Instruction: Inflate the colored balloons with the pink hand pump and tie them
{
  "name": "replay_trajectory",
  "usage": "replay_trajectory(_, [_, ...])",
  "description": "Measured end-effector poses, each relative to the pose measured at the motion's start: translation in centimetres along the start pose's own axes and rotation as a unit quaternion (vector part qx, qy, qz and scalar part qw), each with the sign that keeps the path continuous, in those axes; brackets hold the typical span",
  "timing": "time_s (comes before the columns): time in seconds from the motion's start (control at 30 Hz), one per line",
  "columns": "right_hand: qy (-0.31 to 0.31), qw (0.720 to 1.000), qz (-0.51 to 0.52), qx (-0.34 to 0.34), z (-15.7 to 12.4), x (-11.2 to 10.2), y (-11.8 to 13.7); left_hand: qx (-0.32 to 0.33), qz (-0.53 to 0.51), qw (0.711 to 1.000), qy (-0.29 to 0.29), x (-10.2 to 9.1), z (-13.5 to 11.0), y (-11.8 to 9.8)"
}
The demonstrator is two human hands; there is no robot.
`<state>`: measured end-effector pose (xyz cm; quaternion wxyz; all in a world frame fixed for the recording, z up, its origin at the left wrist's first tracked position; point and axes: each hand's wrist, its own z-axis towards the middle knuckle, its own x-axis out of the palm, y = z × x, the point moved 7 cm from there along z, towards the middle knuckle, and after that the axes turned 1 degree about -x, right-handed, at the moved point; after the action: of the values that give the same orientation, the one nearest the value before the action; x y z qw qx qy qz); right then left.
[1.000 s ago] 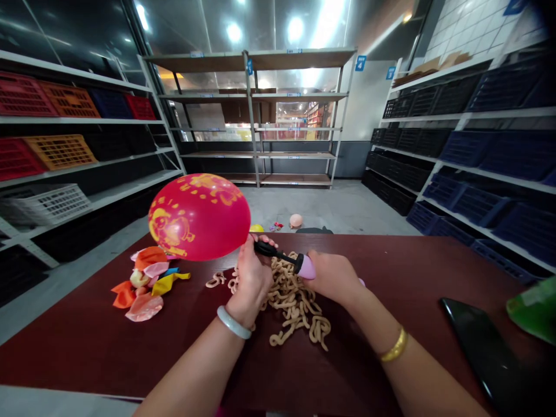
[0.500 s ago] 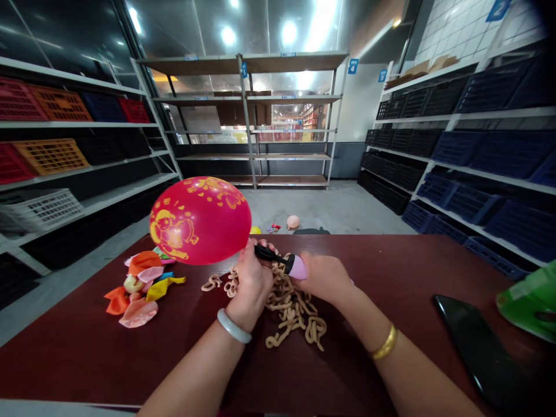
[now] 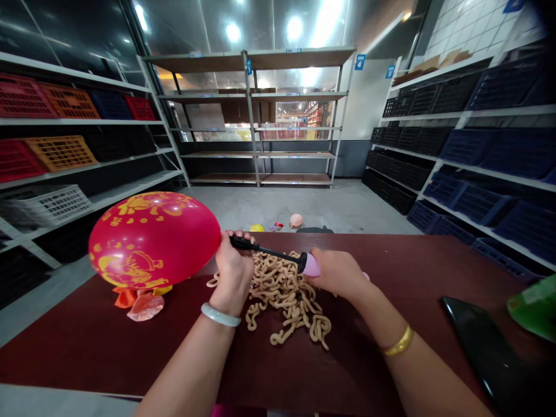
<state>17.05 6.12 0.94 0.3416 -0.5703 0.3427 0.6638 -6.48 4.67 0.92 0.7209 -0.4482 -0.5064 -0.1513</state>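
A red inflated balloon with yellow printed figures stretches out to the left of my left hand. That hand is closed around the balloon's neck and the black end of a hand balloon pump. A thin black rod shows between the two hands. My right hand grips the pump's pink-purple body, most of it hidden by the fingers. Beneath the pump lies a heap of tan, curly, rope-like strands. Limp balloons lie under the inflated one, partly covered by it.
A black phone and a green packet are at the right of the dark red table. On the floor beyond sit a pale balloon and a yellow one. Shelves with crates line both sides.
My left hand has moved left with the red balloon, away from my right hand. More of the pump's black rod shows, and the balloon now covers more of the limp balloons.
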Motion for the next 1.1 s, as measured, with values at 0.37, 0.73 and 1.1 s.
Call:
replay_trajectory(0.37, [-0.009,0.999,0.041,-0.019,-0.4,-0.4,1.7,-0.089,0.014,0.995,0.036,1.7,-5.6,7.2])
replay_trajectory(0.73, [-0.035,0.993,0.066,-0.093,-0.5,-0.2,2.6,-0.118,0.031,0.992,0.013,0.9,-4.1,6.4])
replay_trajectory(1.1, [-0.019,0.997,0.054,0.042,0.6,0.1,-5.5,-0.158,-0.012,0.987,-0.015,-1.0,0.3,3.5])
